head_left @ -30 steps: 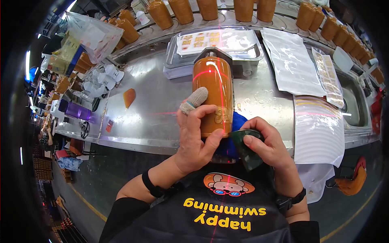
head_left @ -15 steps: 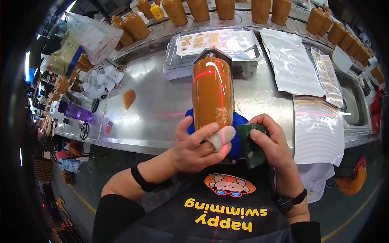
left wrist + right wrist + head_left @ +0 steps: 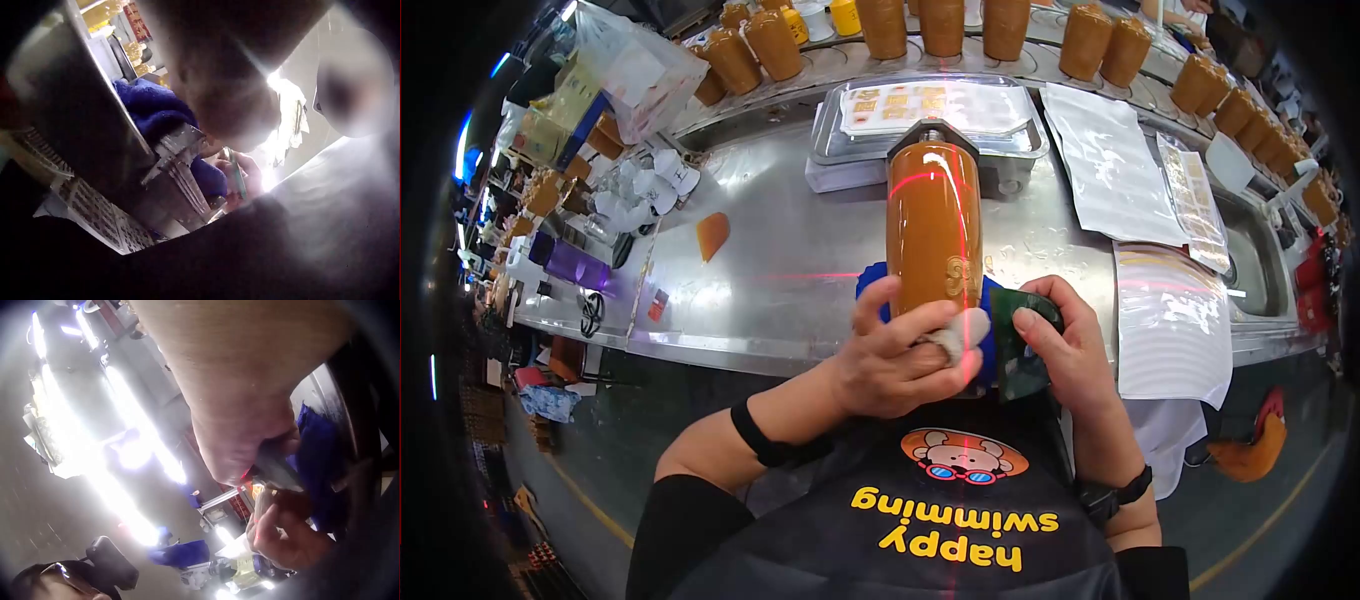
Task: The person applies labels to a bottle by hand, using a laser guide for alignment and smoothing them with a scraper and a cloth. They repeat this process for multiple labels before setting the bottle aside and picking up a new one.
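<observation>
In the head view a glossy brown bottle (image 3: 933, 215) lies with its neck away from me in a dark hexagonal holder (image 3: 980, 160), raised gold emblem near its bottom. Red laser lines cross it. My left hand (image 3: 900, 360) curls its fingers round the bottle's near end, one finger wearing a pale cloth finger cover (image 3: 965, 335). Between thumb and fingers of my right hand (image 3: 1075, 350) is a dark green flat scraper (image 3: 1022, 365), upright just right of the bottle. Blue cloth (image 3: 870, 277) lies under the bottle; the left wrist view shows it beside a metal bracket (image 3: 178, 156).
Behind the holder stands a metal tray (image 3: 830, 150) with a label sheet (image 3: 935, 105). An amber flat piece (image 3: 713, 236) lies on the left of the steel table (image 3: 780, 270). White sheets (image 3: 1115, 170) lie right, before a sink (image 3: 1255, 250). Brown bottles (image 3: 885, 25) line a conveyor.
My left hand has moved from the bottle's emblem side down to its near end. The right hand keeps the green scraper, now turned more upright. Bottles on the conveyor have shifted right.
</observation>
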`<state>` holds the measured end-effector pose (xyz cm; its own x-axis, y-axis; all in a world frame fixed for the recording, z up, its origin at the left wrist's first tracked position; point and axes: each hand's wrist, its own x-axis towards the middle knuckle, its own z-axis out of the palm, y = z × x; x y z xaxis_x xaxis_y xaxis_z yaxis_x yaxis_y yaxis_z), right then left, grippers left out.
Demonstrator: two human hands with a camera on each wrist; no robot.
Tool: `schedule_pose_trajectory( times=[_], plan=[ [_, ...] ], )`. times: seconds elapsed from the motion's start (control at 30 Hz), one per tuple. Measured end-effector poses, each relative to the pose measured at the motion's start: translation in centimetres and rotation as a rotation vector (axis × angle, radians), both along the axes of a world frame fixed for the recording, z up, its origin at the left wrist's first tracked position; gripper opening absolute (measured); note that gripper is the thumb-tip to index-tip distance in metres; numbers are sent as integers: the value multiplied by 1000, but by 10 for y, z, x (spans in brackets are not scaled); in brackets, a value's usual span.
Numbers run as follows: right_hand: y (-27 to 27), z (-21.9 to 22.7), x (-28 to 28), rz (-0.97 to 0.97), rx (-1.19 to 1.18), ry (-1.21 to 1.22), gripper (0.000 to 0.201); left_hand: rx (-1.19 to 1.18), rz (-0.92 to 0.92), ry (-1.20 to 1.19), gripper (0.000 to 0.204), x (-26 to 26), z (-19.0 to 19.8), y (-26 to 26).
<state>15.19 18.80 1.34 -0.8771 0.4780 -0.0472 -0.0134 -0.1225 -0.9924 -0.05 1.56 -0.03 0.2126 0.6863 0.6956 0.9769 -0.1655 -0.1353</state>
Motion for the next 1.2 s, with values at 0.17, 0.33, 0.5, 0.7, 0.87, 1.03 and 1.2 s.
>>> schedule_pose_trajectory(
  times=[0.17,0.33,0.5,0.7,0.87,1.03,1.2],
  plan=[
    [-10,5,-8,-54,83,8,18,62,26,-281,26,-3,1,-7],
    [-20,10,-18,-84,386,-41,14,-22,208,-395,58,-3,-1,-14],
    [-27,11,-21,-108,265,30,16,-96,300,-369,71,2,14,1],
    [-25,6,-20,-91,312,-15,16,-49,217,-507,88,-11,-11,-5],
    [-23,7,-20,-88,342,-30,15,-85,345,-371,87,1,15,1],
    [-20,2,-19,-88,274,-26,18,-38,201,-694,84,-8,-16,-6],
    [-19,4,-20,-78,295,-36,17,-98,359,-462,86,-2,12,-5]
  ],
)
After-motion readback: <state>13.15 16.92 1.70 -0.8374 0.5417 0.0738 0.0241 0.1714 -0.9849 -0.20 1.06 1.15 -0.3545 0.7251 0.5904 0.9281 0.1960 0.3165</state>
